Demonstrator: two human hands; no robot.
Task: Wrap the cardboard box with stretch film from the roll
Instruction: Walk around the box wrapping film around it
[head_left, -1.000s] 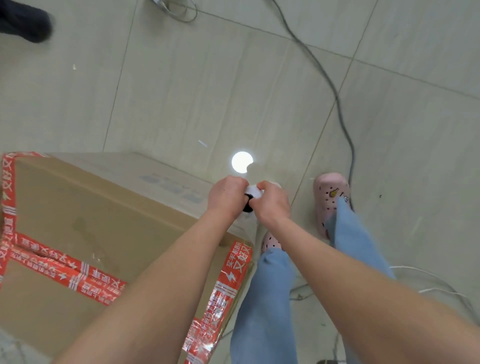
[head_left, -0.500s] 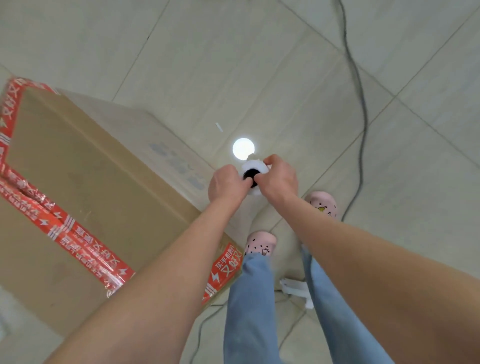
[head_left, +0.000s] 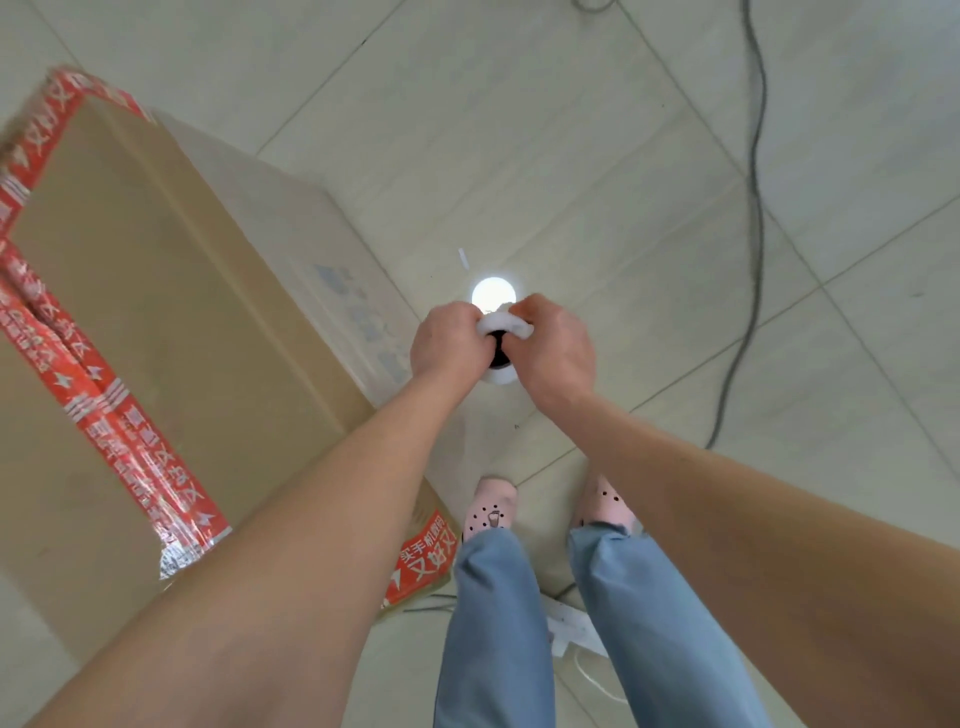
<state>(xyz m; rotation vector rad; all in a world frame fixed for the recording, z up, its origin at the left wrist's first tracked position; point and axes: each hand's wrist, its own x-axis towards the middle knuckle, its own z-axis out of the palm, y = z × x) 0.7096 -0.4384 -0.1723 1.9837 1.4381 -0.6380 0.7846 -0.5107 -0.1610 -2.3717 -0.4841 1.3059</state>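
Observation:
A large cardboard box (head_left: 171, 291) sealed with red printed tape stands on the floor at the left; its near side looks covered with clear film. Just right of the box's side, both hands hold the stretch film roll (head_left: 501, 332) upright, seen end-on with a white rim and dark core. My left hand (head_left: 449, 340) grips the roll's left side. My right hand (head_left: 553, 345) grips its right side, fingers curled over the rim. The roll's lower part is hidden under the hands.
Pale floor tiles surround the box. A grey cable (head_left: 756, 208) runs down the floor at the right. My feet in pink clogs (head_left: 491, 506) stand beside the box's near corner. A white power strip (head_left: 571, 623) lies behind my legs. A ceiling-light reflection (head_left: 492, 291) shines on the floor.
The view has swung, so the box sits more to the left and turned. Both hands kept hold of the roll and stayed beside the box's side; my feet shifted.

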